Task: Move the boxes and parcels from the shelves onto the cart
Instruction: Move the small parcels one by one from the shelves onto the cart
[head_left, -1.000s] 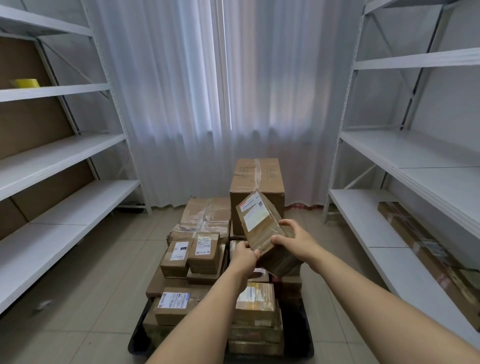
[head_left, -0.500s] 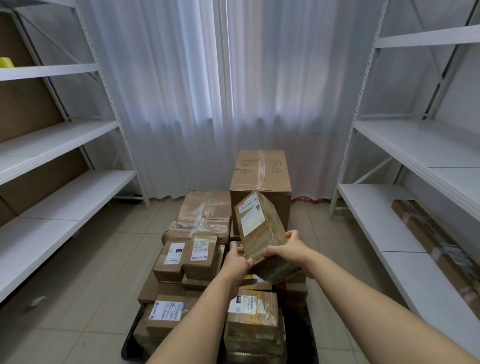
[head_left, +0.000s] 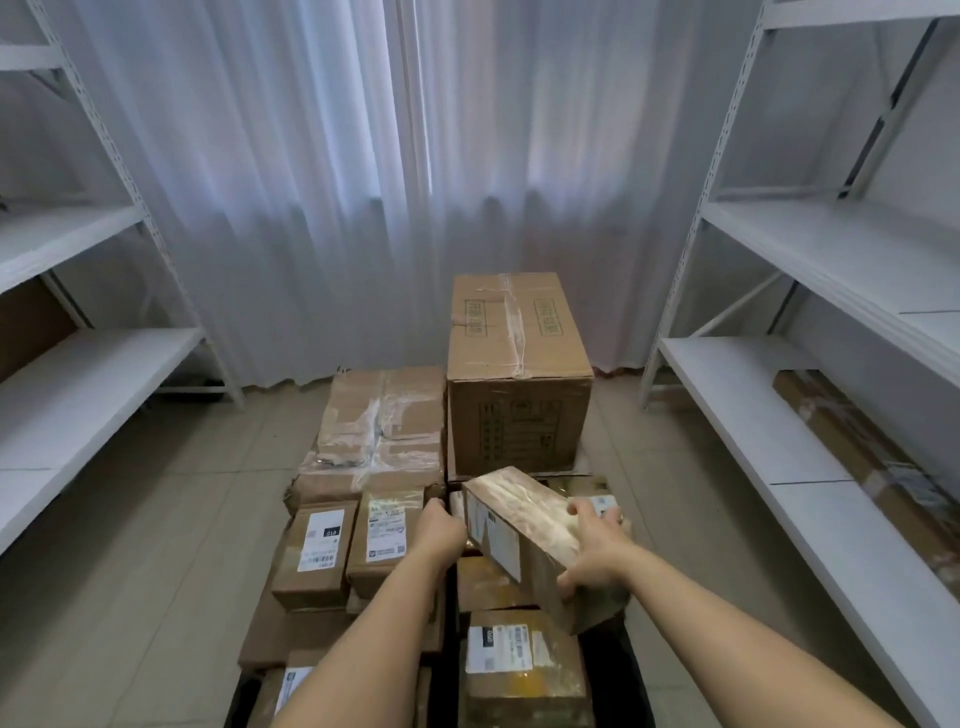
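Cardboard parcel gripped by both hands, low over box-stacked cart

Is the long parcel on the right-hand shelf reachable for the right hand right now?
Probably not yet: the right hand grips the taped box over the cart. The long parcel itself lies unobstructed.

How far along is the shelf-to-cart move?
Mostly done: the cart is piled with boxes, including a big carton at the far end. In hand: a taped parcel, held by left hand and right hand low over the pile. Left: a long box on the right shelf.
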